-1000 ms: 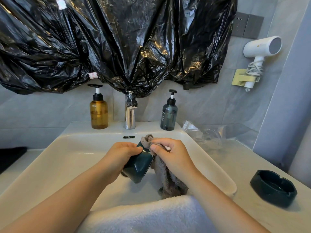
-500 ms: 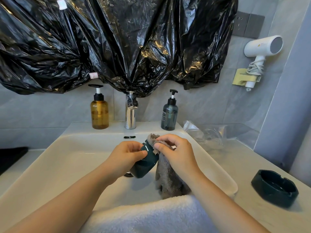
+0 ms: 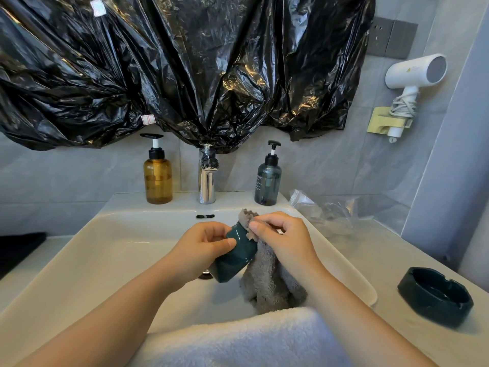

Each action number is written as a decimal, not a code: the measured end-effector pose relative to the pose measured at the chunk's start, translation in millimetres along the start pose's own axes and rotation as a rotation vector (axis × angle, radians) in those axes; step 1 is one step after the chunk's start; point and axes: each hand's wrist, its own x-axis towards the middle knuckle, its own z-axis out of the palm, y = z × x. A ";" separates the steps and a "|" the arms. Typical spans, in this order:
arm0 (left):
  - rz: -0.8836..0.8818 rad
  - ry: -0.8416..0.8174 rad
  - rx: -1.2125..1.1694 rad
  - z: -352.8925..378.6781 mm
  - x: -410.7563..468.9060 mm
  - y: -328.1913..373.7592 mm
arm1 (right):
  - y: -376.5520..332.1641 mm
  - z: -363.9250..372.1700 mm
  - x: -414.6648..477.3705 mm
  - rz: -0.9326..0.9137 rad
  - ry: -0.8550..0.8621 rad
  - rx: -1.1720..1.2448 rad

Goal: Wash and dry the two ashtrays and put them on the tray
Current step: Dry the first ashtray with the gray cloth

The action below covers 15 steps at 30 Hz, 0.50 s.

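Over the sink [image 3: 111, 242], the left hand [image 3: 203, 250] clamps a glossy, likely slippery, breakable ashtray [image 3: 235, 256] by its walls. The right hand [image 3: 284, 238] pinches the soft cloth [image 3: 267, 284] against its rim.

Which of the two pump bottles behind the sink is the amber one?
The amber pump bottle stands left of the chrome tap; the smoky grey-blue pump bottle stands on the tap's right.
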 end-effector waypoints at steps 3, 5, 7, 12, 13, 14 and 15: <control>0.000 -0.021 0.037 3.8 -1.7 -1.4 | -0.4 7.7 2.0 0.007 -0.035 -0.051; 0.006 -0.024 0.048 4.5 -1.6 -1.2 | 1.8 7.7 6.2 0.149 -0.026 0.013; 0.008 -0.017 0.043 2.9 -1.9 -0.2 | 4.2 3.9 10.6 0.356 -0.029 0.206; 0.023 -0.055 -0.057 -0.8 -0.6 1.2 | 5.4 -1.9 9.0 0.441 -0.043 0.385; 0.005 -0.077 -0.081 -0.2 -0.7 1.3 | 5.1 -1.8 7.6 0.428 -0.049 0.384; -0.016 -0.093 -0.114 0.4 -0.3 0.9 | 3.7 -1.2 5.9 0.428 -0.061 0.382; -0.039 -0.102 -0.142 1.0 0.0 0.8 | 2.9 -0.2 4.3 0.430 -0.082 0.372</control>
